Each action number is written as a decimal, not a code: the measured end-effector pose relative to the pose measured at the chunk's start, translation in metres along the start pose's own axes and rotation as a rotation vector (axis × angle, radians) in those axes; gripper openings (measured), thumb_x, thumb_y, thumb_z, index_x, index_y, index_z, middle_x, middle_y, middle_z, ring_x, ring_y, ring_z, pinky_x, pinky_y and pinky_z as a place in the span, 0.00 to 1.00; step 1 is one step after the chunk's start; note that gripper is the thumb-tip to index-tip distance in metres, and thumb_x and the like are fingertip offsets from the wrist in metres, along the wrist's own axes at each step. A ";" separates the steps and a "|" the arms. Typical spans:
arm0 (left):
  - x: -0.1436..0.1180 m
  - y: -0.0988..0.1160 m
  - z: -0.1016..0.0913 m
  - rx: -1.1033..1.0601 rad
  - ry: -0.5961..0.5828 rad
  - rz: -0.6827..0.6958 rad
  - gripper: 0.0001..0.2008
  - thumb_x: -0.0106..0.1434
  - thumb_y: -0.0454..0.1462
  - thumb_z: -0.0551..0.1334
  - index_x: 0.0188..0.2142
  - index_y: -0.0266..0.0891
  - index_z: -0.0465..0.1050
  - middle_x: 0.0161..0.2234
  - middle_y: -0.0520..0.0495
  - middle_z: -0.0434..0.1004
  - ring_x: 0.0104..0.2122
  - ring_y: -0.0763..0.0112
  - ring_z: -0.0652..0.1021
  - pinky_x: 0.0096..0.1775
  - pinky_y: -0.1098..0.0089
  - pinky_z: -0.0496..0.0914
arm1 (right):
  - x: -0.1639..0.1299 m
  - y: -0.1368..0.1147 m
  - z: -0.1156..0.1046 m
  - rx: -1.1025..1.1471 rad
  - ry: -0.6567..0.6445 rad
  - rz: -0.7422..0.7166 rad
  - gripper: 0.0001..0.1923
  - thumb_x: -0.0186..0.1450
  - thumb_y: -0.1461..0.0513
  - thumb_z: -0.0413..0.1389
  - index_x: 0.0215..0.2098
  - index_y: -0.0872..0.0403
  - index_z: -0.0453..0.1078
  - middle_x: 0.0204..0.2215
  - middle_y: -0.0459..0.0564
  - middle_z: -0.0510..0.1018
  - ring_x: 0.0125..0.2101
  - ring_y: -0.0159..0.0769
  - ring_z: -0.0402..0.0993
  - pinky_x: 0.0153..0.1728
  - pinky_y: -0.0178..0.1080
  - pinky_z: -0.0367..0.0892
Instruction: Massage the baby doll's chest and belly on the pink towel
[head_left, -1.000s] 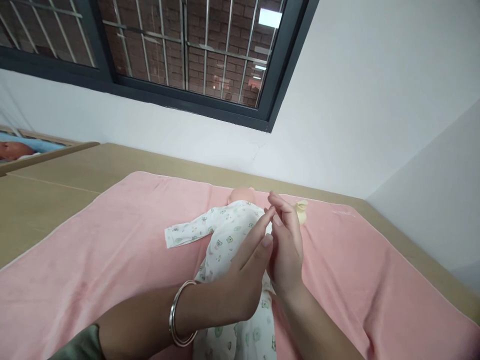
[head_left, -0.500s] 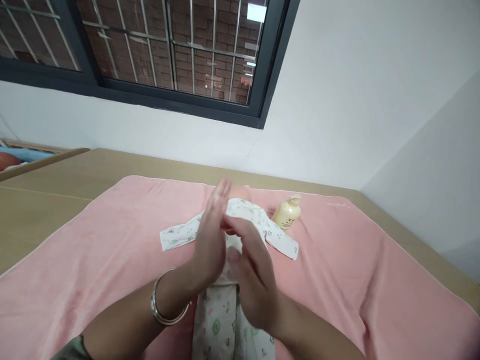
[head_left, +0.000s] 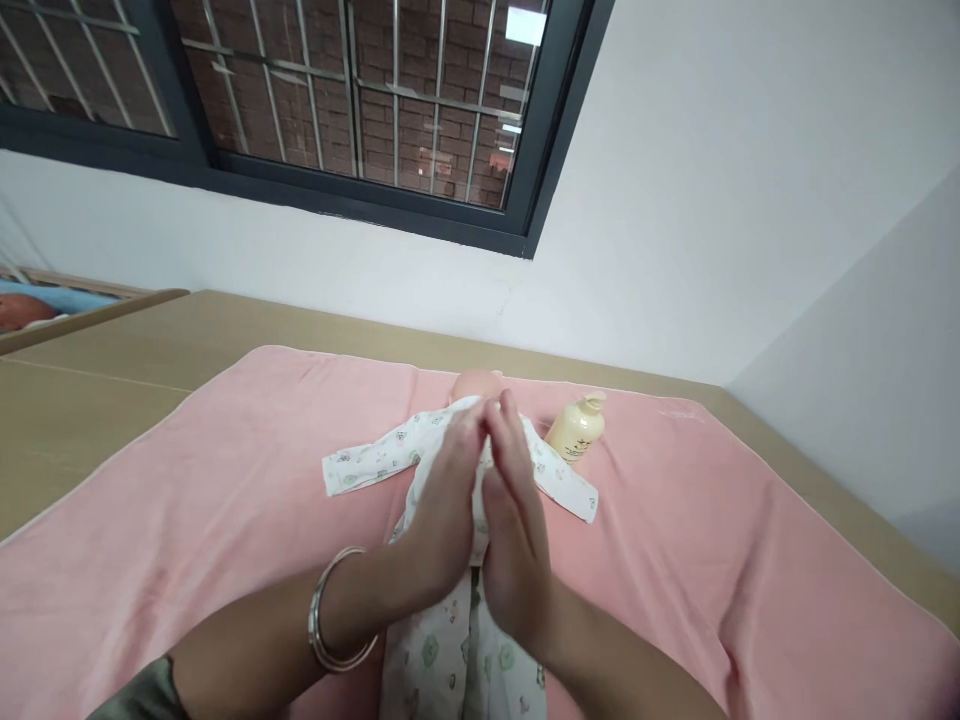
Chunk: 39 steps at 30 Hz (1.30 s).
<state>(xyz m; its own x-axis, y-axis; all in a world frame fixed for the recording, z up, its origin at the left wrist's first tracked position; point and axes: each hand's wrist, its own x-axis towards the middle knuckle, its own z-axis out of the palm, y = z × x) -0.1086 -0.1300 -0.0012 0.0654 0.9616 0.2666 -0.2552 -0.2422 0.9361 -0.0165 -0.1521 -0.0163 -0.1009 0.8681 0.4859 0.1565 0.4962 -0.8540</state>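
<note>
My left hand [head_left: 441,515] and my right hand [head_left: 519,535] are raised in front of me, fingers stretched out, tips meeting and palms facing each other. A narrow gap shows between the palms, and no object is visible in it. Beyond and below them a baby doll [head_left: 475,385] lies on its back, arms spread, in a white printed top [head_left: 382,458] and matching trousers [head_left: 427,650]. My hands hide much of its chest and head. By its arm on the right stands a pale yellow pump bottle [head_left: 577,430]. A silver bangle [head_left: 319,615] circles my left wrist.
A pink blanket [head_left: 675,520] with some folds covers most of the wooden table [head_left: 135,350]. Behind it rise a white wall [head_left: 675,250] and a dark-framed barred window [head_left: 360,195]. At far left, a wooden-edged box [head_left: 90,318] holds something blue and a rounded reddish thing.
My hands have shifted against each other: the left slid down and right, the right fingers straightened upward. More of the doll's head and left-side sleeve shows. The bottle and blanket stay put.
</note>
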 end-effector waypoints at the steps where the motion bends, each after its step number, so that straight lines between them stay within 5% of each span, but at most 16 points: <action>1: 0.006 0.003 -0.003 -0.017 0.047 0.001 0.27 0.75 0.53 0.47 0.66 0.49 0.64 0.70 0.49 0.61 0.72 0.57 0.56 0.71 0.52 0.53 | -0.008 -0.005 0.004 -0.012 -0.086 -0.048 0.28 0.78 0.52 0.42 0.75 0.38 0.45 0.75 0.37 0.44 0.74 0.41 0.36 0.73 0.54 0.43; 5: 0.025 0.014 -0.012 -0.112 0.123 0.012 0.29 0.74 0.53 0.45 0.66 0.43 0.64 0.70 0.44 0.61 0.71 0.55 0.59 0.71 0.51 0.52 | -0.027 -0.020 0.013 -0.039 -0.191 -0.120 0.34 0.76 0.52 0.47 0.76 0.38 0.39 0.74 0.40 0.49 0.73 0.42 0.41 0.72 0.52 0.50; 10: 0.021 0.006 -0.011 -0.046 0.130 0.130 0.29 0.74 0.54 0.47 0.66 0.45 0.63 0.69 0.45 0.61 0.71 0.54 0.58 0.71 0.51 0.51 | -0.010 -0.016 0.003 0.018 -0.126 -0.211 0.23 0.77 0.57 0.44 0.69 0.41 0.58 0.65 0.48 0.66 0.64 0.42 0.64 0.64 0.50 0.65; 14: 0.003 -0.005 -0.004 0.081 0.012 0.128 0.28 0.74 0.55 0.48 0.68 0.50 0.59 0.72 0.49 0.55 0.72 0.56 0.54 0.71 0.51 0.51 | 0.016 -0.002 -0.007 0.094 0.051 -0.064 0.15 0.76 0.55 0.47 0.56 0.44 0.70 0.54 0.49 0.75 0.55 0.41 0.71 0.56 0.48 0.69; 17: -0.006 -0.008 0.000 0.085 -0.088 0.094 0.29 0.73 0.55 0.50 0.70 0.52 0.56 0.73 0.51 0.51 0.73 0.57 0.52 0.71 0.52 0.51 | 0.033 0.007 -0.016 0.166 0.220 0.036 0.13 0.74 0.53 0.51 0.53 0.45 0.71 0.55 0.48 0.75 0.59 0.42 0.68 0.59 0.49 0.66; 20: -0.008 -0.007 0.001 0.014 -0.108 0.080 0.28 0.73 0.55 0.52 0.66 0.48 0.62 0.70 0.46 0.60 0.70 0.54 0.60 0.69 0.52 0.57 | 0.045 0.012 -0.026 0.205 0.299 0.034 0.15 0.73 0.51 0.51 0.54 0.45 0.71 0.60 0.49 0.72 0.64 0.43 0.62 0.64 0.53 0.60; 27: -0.003 0.001 0.003 0.057 -0.226 -0.010 0.22 0.74 0.50 0.50 0.53 0.43 0.76 0.55 0.44 0.78 0.56 0.56 0.75 0.58 0.56 0.70 | 0.042 0.005 -0.026 0.258 0.226 0.028 0.19 0.74 0.47 0.50 0.54 0.46 0.71 0.61 0.51 0.73 0.64 0.46 0.65 0.64 0.55 0.60; 33: 0.019 -0.002 -0.004 0.104 -0.055 0.082 0.19 0.73 0.48 0.51 0.48 0.43 0.77 0.53 0.44 0.78 0.54 0.57 0.76 0.54 0.59 0.72 | 0.027 0.002 -0.015 0.151 0.099 0.048 0.23 0.75 0.47 0.49 0.63 0.42 0.67 0.68 0.47 0.64 0.69 0.45 0.57 0.68 0.54 0.57; 39: 0.029 -0.003 -0.007 0.046 0.064 0.088 0.19 0.72 0.47 0.52 0.56 0.44 0.72 0.62 0.44 0.70 0.63 0.57 0.69 0.60 0.57 0.67 | 0.016 0.005 -0.005 0.140 -0.051 0.089 0.28 0.76 0.47 0.46 0.72 0.39 0.54 0.73 0.42 0.52 0.73 0.41 0.45 0.72 0.52 0.47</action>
<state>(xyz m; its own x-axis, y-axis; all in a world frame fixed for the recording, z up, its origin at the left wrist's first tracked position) -0.1128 -0.1000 0.0021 -0.0174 0.9423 0.3344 -0.2130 -0.3303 0.9195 -0.0129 -0.1353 -0.0119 -0.1427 0.9053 0.4001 0.0295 0.4079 -0.9125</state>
